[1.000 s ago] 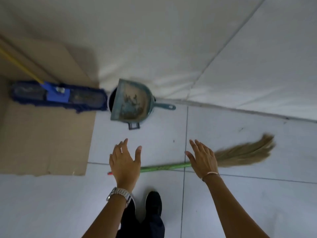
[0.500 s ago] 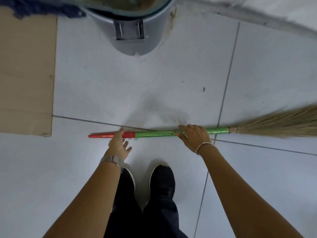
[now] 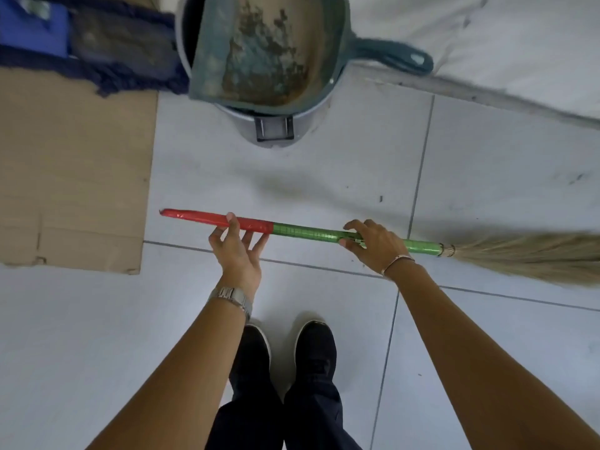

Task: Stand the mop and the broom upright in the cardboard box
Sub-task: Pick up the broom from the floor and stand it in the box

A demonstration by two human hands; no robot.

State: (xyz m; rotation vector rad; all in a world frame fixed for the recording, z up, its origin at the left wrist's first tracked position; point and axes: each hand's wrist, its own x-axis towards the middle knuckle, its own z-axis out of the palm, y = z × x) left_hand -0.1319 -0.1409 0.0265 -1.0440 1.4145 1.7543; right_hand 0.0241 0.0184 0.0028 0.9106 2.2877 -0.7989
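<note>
Broom (image 3: 311, 233): glossy red-green taped stick, straw bristles; both hands (image 3: 238, 251) (image 3: 376, 245) grip it.

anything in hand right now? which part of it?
The broom, by its handle. The left hand has its fingers on the red end; the right hand grips the green section, nearer the bristles.

It looks like a cleaning corner indoors: pale floor tiles (image 3: 324, 190), a bin (image 3: 276, 125), a dirty dustpan (image 3: 266, 53), a mop (image 3: 97, 50).
</note>
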